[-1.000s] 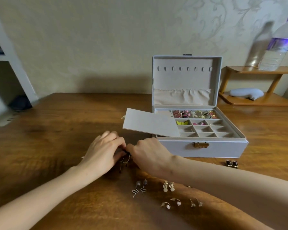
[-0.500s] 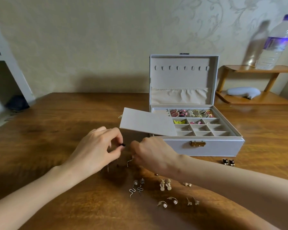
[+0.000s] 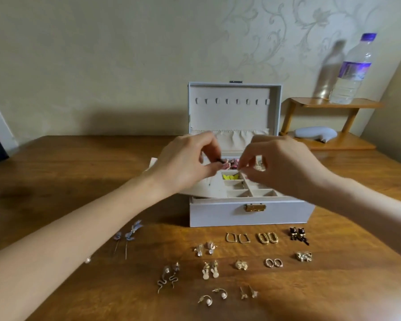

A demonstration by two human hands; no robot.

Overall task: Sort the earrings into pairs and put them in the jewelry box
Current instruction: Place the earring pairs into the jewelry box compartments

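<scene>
Both hands hang over the open box (image 3: pixel 250 213), which sits on the table (image 3: pixel 56 181) at about 12 o'clock from the rows of earrings. The left hand (image 3: pixel 185 167) is pinched, thumb and forefinger closed on a small dark earring (image 3: pixel 220 161) above the tray's back row; the other fingers curl loosely. The right hand (image 3: pixel 280 165) is pinched too, fingertips together on something thin and pale that is too small to make out, just at 3 o'clock from the left hand's pinch. Below them the tray holds pink pieces (image 3: pixel 229 164) in the back row and a yellow pair (image 3: pixel 229 177) in a compartment in front of them; the nearer compartments look bare. On the table in front of the box, earrings lie in pairs: gold hoops (image 3: pixel 267 237), black cats (image 3: pixel 298 234) at 3 o'clock from those, white rabbits (image 3: pixel 210 272), snakes (image 3: pixel 167 278), pearl hooks (image 3: pixel 214 296). Blue flower drops (image 3: pixel 127 235) lie at 9 o'clock, beside the left forearm. A bottle (image 3: pixel 352 70) stands on a shelf (image 3: pixel 333 104) at 2 o'clock.
</scene>
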